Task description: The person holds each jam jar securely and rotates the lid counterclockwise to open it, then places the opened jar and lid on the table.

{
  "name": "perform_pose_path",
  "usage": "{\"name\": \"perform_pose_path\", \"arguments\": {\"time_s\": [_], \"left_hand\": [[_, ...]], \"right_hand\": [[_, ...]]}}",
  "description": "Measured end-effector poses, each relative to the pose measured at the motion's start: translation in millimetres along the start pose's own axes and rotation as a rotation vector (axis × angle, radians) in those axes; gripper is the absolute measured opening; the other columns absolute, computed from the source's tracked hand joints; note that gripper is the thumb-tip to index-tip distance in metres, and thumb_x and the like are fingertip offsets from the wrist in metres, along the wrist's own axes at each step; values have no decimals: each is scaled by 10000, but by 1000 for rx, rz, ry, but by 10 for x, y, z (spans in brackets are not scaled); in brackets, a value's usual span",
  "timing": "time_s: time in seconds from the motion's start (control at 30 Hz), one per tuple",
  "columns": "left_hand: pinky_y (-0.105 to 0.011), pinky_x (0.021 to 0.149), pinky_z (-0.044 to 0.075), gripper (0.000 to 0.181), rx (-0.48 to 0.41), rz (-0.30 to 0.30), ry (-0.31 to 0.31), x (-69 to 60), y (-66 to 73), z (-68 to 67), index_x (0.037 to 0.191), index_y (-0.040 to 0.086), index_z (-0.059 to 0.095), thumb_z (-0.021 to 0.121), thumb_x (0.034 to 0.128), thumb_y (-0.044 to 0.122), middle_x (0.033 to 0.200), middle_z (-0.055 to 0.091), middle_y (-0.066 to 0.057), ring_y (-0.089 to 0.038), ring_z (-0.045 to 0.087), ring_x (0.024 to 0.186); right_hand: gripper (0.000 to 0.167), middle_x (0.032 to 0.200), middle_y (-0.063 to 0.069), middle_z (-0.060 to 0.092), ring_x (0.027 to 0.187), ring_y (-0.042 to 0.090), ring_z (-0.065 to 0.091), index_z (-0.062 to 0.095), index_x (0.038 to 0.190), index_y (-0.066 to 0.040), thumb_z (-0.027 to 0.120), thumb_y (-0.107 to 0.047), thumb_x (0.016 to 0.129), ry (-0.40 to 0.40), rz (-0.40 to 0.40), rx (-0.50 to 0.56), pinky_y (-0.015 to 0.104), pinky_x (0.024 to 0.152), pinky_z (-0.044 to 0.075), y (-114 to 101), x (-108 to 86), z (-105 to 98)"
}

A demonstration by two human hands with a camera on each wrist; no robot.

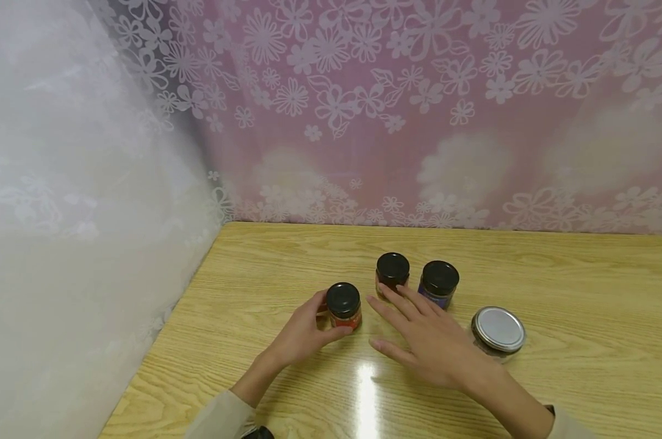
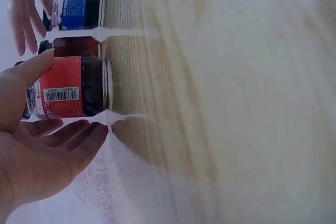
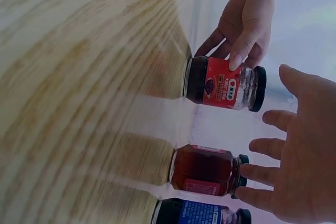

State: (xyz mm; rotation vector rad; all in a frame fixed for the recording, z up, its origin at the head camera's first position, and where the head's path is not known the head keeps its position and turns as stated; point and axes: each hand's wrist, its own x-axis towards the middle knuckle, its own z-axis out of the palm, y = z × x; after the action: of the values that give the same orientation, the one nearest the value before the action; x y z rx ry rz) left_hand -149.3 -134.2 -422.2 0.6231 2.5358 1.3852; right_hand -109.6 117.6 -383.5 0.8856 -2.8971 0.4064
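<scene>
My left hand (image 1: 303, 332) holds a black-lidded glass jar with a red label (image 1: 345, 314) standing upright on the table. The thumb lies against the label and the fingers curve round the far side; in the left wrist view some fingers (image 2: 86, 140) look slightly apart from the glass. My right hand (image 1: 435, 338) is spread, fingers straight, in front of a reddish-brown jar (image 3: 202, 170) with a black lid (image 1: 393, 266). In the head view its fingertips overlap that jar; contact is unclear. Beside it stands a blue-labelled jar (image 1: 437, 286), also black-lidded.
A wider jar with a silver lid (image 1: 498, 329) stands to the right, partly behind my right hand. The wooden table (image 1: 254, 262) meets a flowered pink curtain (image 1: 331, 122) at the back and a pale curtain (image 1: 89, 213) on the left. A small dark object (image 1: 258, 433) shows near my left sleeve.
</scene>
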Motion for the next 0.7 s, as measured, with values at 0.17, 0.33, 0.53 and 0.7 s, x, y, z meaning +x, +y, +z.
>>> {"name": "perform_pose_path", "arguments": {"time_s": [0.17,0.33,0.53,0.7], "left_hand": [[-402,946,446,732,-51,-28,6,20,-6,22,1427,113,383,747,832,337,1314,527,-35,-206,528,1178],[-373,921,465,735,-129,-66,11,51,-8,37,1412,107,394,768,815,316,1285,536,-43,-197,555,1141],[-385,917,468,723,-138,-71,16,84,-27,54,1394,86,419,782,805,292,1273,545,-59,-216,557,1140],[-403,925,461,671,-152,-65,24,109,-63,57,1357,86,468,792,796,262,1250,563,-55,-211,559,1133]], "right_hand": [[664,1533,43,289,1382,329,259,328,1500,-251,355,-623,951,-2,2,6,551,1033,298,6,-3,13],[667,1530,45,296,1377,327,272,333,1499,-243,354,-623,951,0,0,5,546,1032,303,15,-5,33],[665,1528,44,300,1366,316,298,342,1496,-241,352,-623,952,-15,11,13,546,1029,306,23,-3,49],[661,1531,36,296,1364,318,302,339,1497,-249,359,-621,951,-19,18,15,548,1020,316,31,-5,56]]}}
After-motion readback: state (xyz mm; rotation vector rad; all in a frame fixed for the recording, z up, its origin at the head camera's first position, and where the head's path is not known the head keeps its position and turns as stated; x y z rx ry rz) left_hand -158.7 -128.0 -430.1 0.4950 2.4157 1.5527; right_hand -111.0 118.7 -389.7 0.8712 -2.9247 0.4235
